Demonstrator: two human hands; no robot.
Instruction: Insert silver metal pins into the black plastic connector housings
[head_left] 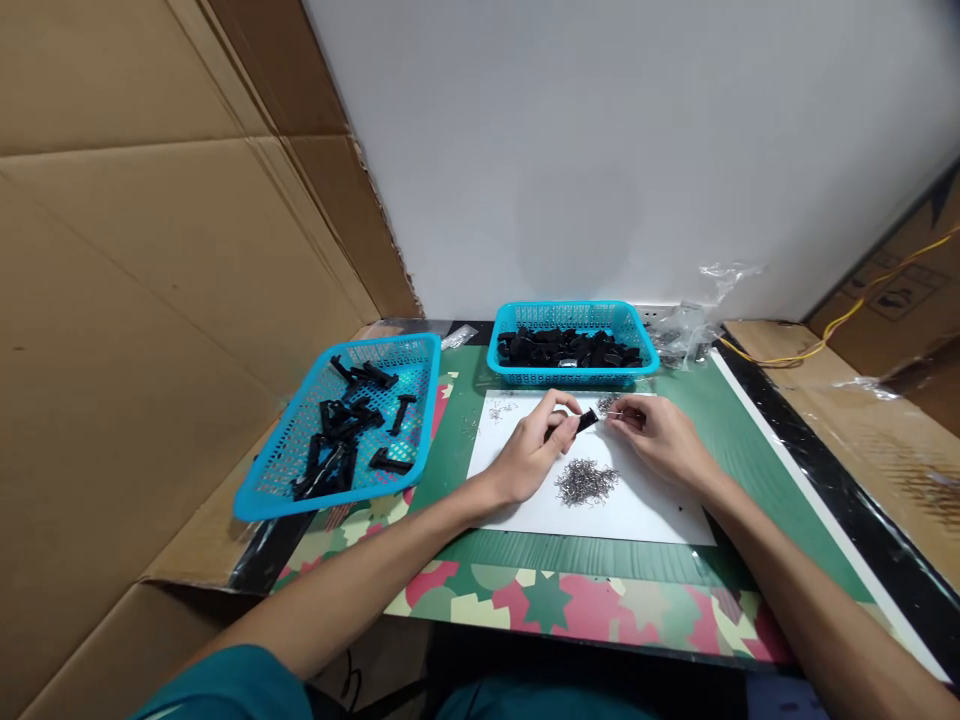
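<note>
Over a white sheet (517,515), my left hand (534,450) grips a black plastic part (587,420), one end of which sticks out past the fingertips toward the right. Facing it, my right hand (654,430) pinches a thin, light-coloured tool (613,414), its tip close to the end of the part; whether they touch I cannot tell. Below the hands lies a pile of small bent metal pieces (586,482). A smaller heap of metal pieces (606,403) is partly hidden behind my right fingers.
A blue basket (251,500) on the left holds several black parts. Another blue basket (574,377), at the back, is full of black pieces. Clear plastic bags (686,330) lie beside it. Cardboard (150,300) walls in the left side, and a yellow cable (829,335) runs at the right.
</note>
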